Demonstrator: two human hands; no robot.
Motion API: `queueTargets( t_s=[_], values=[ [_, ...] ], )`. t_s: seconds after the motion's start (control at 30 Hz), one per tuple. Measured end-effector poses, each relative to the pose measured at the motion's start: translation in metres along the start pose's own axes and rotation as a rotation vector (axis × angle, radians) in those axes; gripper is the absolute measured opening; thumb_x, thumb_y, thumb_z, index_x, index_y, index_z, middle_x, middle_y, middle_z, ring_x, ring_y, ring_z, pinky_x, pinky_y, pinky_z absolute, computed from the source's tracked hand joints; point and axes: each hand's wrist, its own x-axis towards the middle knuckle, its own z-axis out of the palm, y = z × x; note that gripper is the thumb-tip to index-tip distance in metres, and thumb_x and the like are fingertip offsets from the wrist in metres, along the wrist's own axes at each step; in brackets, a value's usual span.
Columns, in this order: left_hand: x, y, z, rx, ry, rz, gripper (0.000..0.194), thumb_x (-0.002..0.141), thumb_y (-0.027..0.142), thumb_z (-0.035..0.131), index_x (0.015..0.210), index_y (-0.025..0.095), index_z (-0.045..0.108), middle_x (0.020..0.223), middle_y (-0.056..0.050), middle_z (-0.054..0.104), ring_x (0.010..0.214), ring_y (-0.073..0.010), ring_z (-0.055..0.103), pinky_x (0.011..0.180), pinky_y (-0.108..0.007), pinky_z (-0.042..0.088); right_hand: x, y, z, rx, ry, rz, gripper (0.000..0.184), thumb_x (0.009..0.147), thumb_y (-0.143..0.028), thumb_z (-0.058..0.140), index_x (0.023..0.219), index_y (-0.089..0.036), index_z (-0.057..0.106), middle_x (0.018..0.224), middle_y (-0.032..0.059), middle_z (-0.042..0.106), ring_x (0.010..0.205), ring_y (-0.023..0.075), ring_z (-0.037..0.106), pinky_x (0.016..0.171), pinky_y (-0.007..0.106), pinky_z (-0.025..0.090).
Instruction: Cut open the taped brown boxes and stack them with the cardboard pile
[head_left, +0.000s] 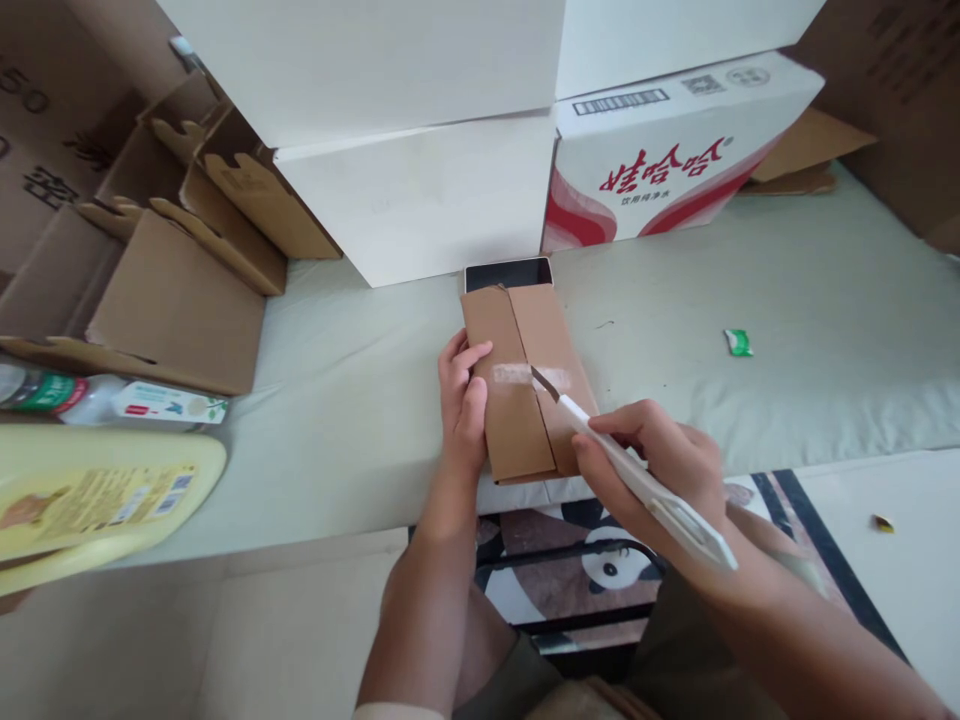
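Observation:
A small brown cardboard box (pixel 517 430) lies on the pale green cloth, its two top flaps meeting along a lengthwise seam. A strip of clear tape (pixel 513 374) crosses that seam. My left hand (pixel 463 400) grips the box along its left side, thumb and fingers bent round the edge. In my right hand (pixel 667 460) is a white utility knife (pixel 637 475), held like a pen with the blade out. The blade tip touches or hovers just over the tape at the seam; I cannot tell which. Behind the box, a dark-screened phone (pixel 508 274) is partly hidden.
White cartons (pixel 420 200) stand at the back, beside a red-and-white water carton (pixel 660 170). Open cardboard boxes (pixel 180 290), a plastic bottle (pixel 67 390) and a yellow jug (pixel 112 490) are at left. A green wrapper (pixel 739 343) lies on the cloth (pixel 345 420) at right.

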Motion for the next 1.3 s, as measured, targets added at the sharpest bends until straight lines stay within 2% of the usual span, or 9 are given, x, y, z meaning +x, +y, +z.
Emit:
queueTargets(
  t_s=[0.17,0.43,0.53,0.7,1.0,1.3],
  values=[
    [-0.002,0.001,0.001,0.065,-0.007,0.032,0.045,0.106,0.058,0.042,0.133,0.03,0.066,0.155,-0.01,0.051,0.149,-0.0297,0.049,0.124,-0.051,0.042,-0.002,0.0,0.006,-0.098,0.071,-0.063,0.013,0.094,-0.02,0.065,0.085,-0.023,0.056,0.055,-0.0068,0.059,0.041,0.0084,0.052,0.045,0.021,0.04],
    [-0.003,0.002,0.0,0.086,-0.006,0.045,0.045,0.107,0.057,0.041,0.134,0.03,0.065,0.155,-0.009,0.051,0.148,-0.0288,0.05,0.125,-0.051,0.042,0.001,0.0,0.009,-0.076,0.045,-0.081,0.012,0.092,-0.02,0.064,0.085,-0.024,0.054,0.053,-0.0077,0.055,0.041,0.0085,0.05,0.044,0.02,0.038],
    [-0.003,0.002,-0.001,0.102,-0.01,0.039,0.046,0.107,0.058,0.04,0.134,0.03,0.065,0.154,-0.01,0.052,0.148,-0.0293,0.05,0.125,-0.052,0.042,0.0,-0.001,0.012,-0.06,0.039,-0.06,0.013,0.09,-0.019,0.064,0.085,-0.024,0.052,0.053,-0.0087,0.053,0.039,0.0077,0.046,0.043,0.02,0.036],
    [-0.003,0.001,-0.002,0.111,-0.03,0.028,0.045,0.107,0.056,0.039,0.133,0.029,0.064,0.156,-0.011,0.05,0.149,-0.029,0.049,0.125,-0.052,0.042,-0.001,-0.002,0.017,-0.105,0.053,-0.015,0.013,0.089,-0.02,0.059,0.082,-0.025,0.049,0.05,-0.0086,0.05,0.039,0.009,0.047,0.043,0.021,0.037],
    [-0.003,0.001,-0.001,0.102,-0.011,0.016,0.043,0.107,0.056,0.041,0.132,0.029,0.065,0.155,-0.01,0.051,0.148,-0.0291,0.05,0.124,-0.052,0.042,0.003,-0.002,0.024,-0.182,-0.003,-0.015,0.013,0.091,-0.024,0.061,0.083,-0.024,0.051,0.052,-0.0068,0.059,0.039,0.0103,0.054,0.042,0.02,0.036],
    [-0.003,0.001,-0.002,0.088,-0.015,0.014,0.046,0.106,0.059,0.041,0.132,0.029,0.064,0.154,-0.011,0.051,0.148,-0.0303,0.05,0.124,-0.053,0.041,-0.001,0.011,0.031,0.0,0.161,-0.19,0.02,0.083,-0.009,0.059,0.079,-0.025,0.048,0.053,-0.0075,0.052,0.043,0.01,0.046,0.047,0.024,0.039]
  ],
)
